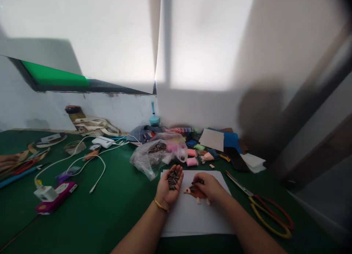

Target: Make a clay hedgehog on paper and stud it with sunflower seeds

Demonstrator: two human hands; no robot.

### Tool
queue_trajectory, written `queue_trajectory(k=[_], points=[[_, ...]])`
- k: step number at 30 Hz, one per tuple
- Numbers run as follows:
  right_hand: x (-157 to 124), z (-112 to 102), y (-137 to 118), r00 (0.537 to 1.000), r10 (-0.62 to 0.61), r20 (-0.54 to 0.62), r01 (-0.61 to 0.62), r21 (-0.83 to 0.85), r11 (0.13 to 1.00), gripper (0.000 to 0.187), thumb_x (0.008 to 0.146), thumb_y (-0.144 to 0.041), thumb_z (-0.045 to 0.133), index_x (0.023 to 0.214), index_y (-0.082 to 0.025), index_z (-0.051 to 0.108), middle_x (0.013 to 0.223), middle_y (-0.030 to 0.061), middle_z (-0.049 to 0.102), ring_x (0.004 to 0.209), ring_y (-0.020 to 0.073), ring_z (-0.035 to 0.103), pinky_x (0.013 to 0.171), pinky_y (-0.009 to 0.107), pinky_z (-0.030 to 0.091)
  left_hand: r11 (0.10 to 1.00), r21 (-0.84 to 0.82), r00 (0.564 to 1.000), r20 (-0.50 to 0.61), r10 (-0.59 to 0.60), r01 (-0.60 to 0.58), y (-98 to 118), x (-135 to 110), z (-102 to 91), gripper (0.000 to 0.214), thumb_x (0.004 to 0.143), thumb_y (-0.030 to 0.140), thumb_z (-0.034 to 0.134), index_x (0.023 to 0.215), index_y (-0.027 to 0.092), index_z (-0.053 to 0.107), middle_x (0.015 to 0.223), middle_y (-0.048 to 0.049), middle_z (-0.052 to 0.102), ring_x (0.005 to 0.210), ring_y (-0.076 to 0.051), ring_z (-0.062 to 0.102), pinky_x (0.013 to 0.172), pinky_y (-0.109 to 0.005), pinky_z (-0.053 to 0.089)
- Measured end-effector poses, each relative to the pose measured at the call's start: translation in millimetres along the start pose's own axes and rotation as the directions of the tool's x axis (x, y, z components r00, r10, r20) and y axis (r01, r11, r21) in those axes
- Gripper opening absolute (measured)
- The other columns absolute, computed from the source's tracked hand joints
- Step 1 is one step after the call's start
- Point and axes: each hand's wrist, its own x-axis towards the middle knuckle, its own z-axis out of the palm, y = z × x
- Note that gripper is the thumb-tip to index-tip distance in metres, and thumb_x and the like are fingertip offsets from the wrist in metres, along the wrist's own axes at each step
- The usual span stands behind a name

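My left hand (pixel 166 190) is cupped palm up over the paper's left edge, holding a heap of dark, slim sunflower seeds (pixel 173 180). On the white paper (pixel 198 223) lies a small brown clay hedgehog (pixel 198 192) with a pale pointed snout, facing left, and pale feet. My right hand (pixel 210 186) reaches over its back from the right, fingers bent and brought together at the upper edge of the body. What sits between those fingertips is too small and hidden to tell. Part of the body is covered by this hand.
Behind the paper lies a clear plastic bag (pixel 148 159) with more seeds, beside pink clay packs (pixel 191 161). Large scissors (pixel 255 199) lie to the right, points toward the paper. White cables (pixel 103 162) and a magenta power strip (pixel 56 198) occupy the left. Another person's hand (pixel 8 161) shows at far left.
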Motion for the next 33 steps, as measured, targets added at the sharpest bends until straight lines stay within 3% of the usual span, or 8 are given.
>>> queue_trajectory(k=[14,33], points=[[1.9,2.0,0.8,0.998,-0.056,0.022,0.058,-0.120,0.991,0.023,0.073,-0.015,0.047,0.082,-0.019,0.067,0.086,0.0028,0.065,0.079,0.0157,0.058,0.072,0.024,0.041,1.000,0.008,1.000,0.009,0.001,-0.001,-0.2,0.5,-0.1,0.018,0.084,0.015,0.049,0.094,0.010,0.063,0.102,-0.0134,0.066,0.107,-0.025,0.058,0.090,-0.040,0.049],[1.6,-2.2,-5.4,0.991,-0.105,0.082,0.119,-0.192,0.974,0.021,0.075,-0.020,0.047,0.079,-0.019,0.068,0.085,0.0036,0.063,0.073,0.0154,0.058,0.066,0.024,0.041,1.000,0.014,1.000,0.009,0.000,0.000,-0.6,0.1,0.3,0.018,0.083,0.015,0.049,0.095,0.011,0.063,0.103,-0.0133,0.065,0.107,-0.024,0.058,0.089,-0.040,0.049]])
